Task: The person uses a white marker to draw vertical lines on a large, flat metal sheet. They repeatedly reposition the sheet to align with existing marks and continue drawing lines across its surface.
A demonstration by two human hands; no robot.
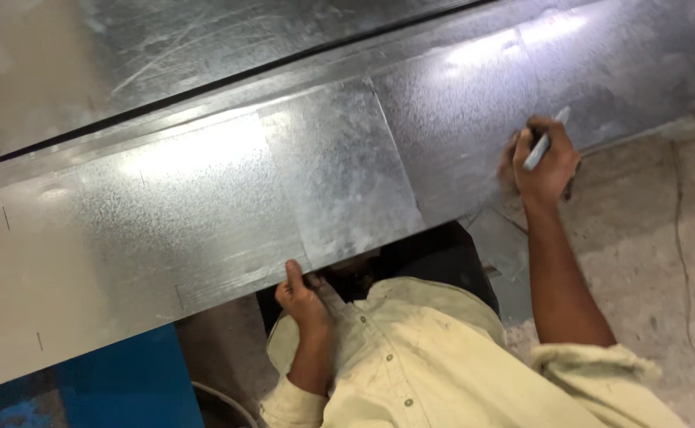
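One head camera looks steeply down, close over the metal sheet (204, 198)

The big metal sheet (204, 190) fills the frame's middle and left, a blue machine (117, 380) blocks the lower left, and bare floor (664, 261) lies open at right.

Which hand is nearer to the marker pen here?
The right hand. It holds the marker pen, its tip over the galvanised sheet at the sheet's right end. The left hand is far off, gripping the sheet's near edge close to the person's chest.
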